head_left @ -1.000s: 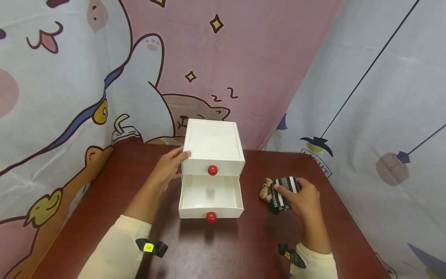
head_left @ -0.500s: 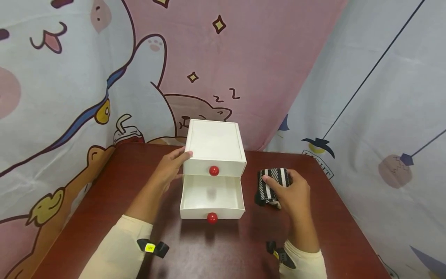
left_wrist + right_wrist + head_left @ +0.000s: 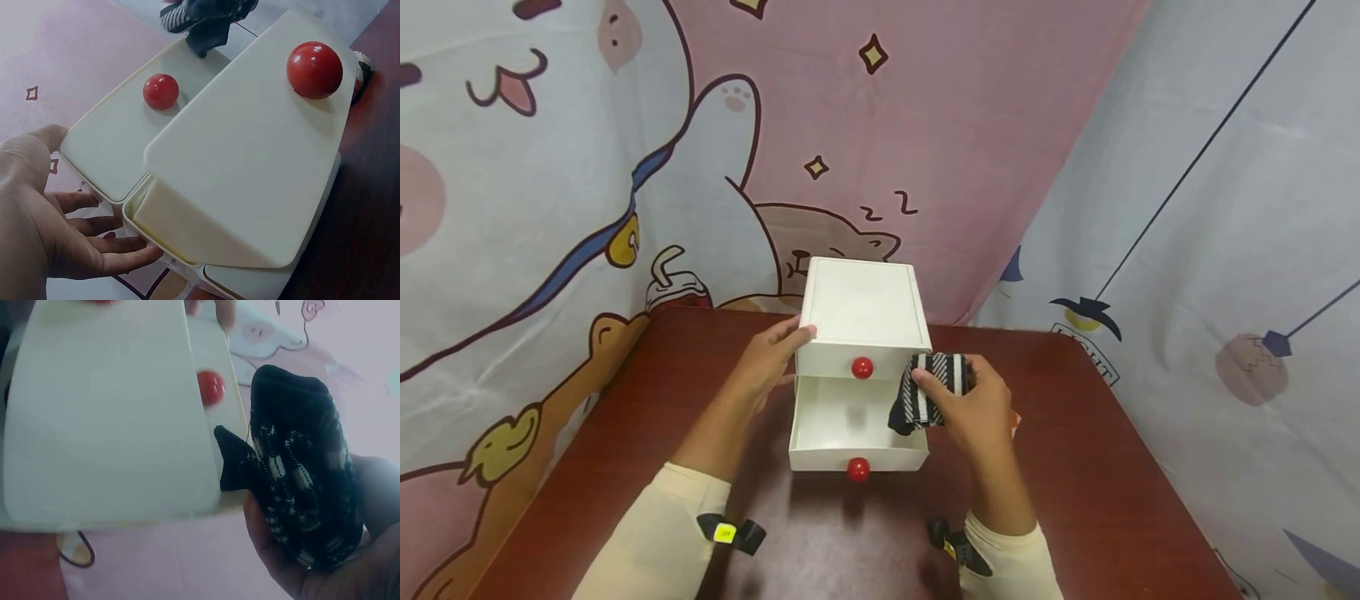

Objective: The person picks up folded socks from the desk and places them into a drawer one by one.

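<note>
Gripped in the curled fingers of the right hand [image 3: 973, 408], a rolled black-and-white striped sock [image 3: 925, 392] hangs over the open lower drawer [image 3: 856, 429]; the left hand [image 3: 767, 358], fingers straight, rests against the white drawer box [image 3: 861, 312].

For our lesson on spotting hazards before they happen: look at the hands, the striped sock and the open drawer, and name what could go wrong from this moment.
1. The right hand holds the striped sock over the right rim of the open lower drawer; released there, it may drape over the wall and jam the drawer on closing.
2. A loose end hangs below the grip and could snag on the rim.
3. The left hand only touches the white drawer box at its side; a push might slide the box.
</note>
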A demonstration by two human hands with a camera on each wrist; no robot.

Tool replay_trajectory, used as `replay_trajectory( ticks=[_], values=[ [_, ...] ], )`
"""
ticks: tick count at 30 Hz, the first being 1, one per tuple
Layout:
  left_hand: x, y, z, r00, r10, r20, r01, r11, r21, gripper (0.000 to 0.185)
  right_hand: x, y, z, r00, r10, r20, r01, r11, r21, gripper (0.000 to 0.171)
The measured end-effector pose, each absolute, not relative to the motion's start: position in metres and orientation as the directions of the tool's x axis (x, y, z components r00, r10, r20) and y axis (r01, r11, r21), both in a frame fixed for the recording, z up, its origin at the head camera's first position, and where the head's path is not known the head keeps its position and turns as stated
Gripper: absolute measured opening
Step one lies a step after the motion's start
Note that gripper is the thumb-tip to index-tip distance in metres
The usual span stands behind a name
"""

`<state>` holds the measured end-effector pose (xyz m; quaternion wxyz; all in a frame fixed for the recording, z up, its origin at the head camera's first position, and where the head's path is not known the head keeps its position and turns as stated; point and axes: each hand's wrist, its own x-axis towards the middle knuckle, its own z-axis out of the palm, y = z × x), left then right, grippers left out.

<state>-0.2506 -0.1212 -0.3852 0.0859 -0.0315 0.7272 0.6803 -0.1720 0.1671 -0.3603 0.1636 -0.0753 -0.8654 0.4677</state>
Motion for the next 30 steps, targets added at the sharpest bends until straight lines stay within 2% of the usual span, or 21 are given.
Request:
replay_trajectory(
  ticks=[22,30],
  values=[
    [-0.252,-0.119,-0.385,-0.984,0.048,-0.172,-0.169,0.062,0.984,0.077,-0.182,0.121,-0.380,-0.982,0.119,0.149,-0.066,0.518,-0.853,0.055],
    [-0.252,-0.120,-0.386,-0.985,0.055,-0.163,-0.160,0.060,0.985,0.077,-0.187,0.119,-0.386,-0.996,0.038,0.085,-0.047,0.576,-0.816,0.052]
  ],
)
